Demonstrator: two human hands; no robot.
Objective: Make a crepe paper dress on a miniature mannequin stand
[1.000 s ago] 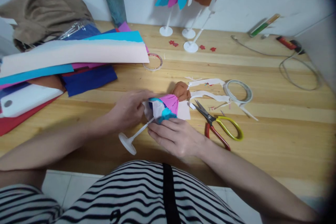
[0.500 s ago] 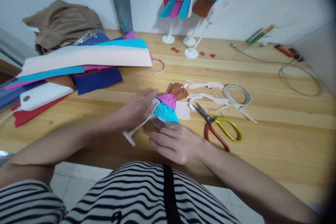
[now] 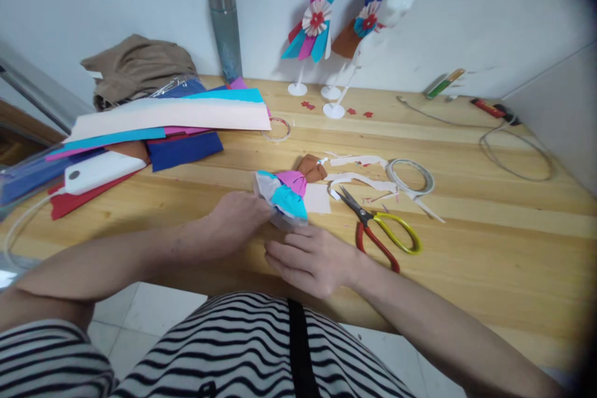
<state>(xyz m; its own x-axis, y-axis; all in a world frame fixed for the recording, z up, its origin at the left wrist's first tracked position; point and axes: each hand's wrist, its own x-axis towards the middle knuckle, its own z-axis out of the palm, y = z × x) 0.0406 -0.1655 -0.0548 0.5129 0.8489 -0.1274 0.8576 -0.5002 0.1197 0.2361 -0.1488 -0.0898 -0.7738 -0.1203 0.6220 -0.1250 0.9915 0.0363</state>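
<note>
A small dress form [image 3: 311, 168] lies on its side, its brown paper top pointing right. Its skirt has magenta, turquoise and whitish crepe-paper layers [image 3: 290, 196], flared toward me. My left hand [image 3: 242, 214] is closed at the skirt's lower left, over where the white stand was; its fingertips are mostly hidden. Along the near hem rests my right hand [image 3: 312, 255], fingers curled and thumb side against the whitish paper edge. Just right of that hand lie scissors [image 3: 368, 217] with one red and one yellow handle, blades parted.
Crepe-paper sheets [image 3: 172, 115] are piled at the left with a white device [image 3: 105, 171]. A tape roll [image 3: 410, 175] and paper strips [image 3: 359, 160] lie beyond the scissors. Dressed forms [image 3: 317, 18], a bottle [image 3: 224, 25] and a cable [image 3: 517, 174] are at the back.
My left hand has moved down from the skirt's upper left side to its lower edge, covering the white stand. The skirt's left side now shows more. The camera view has tilted up.
</note>
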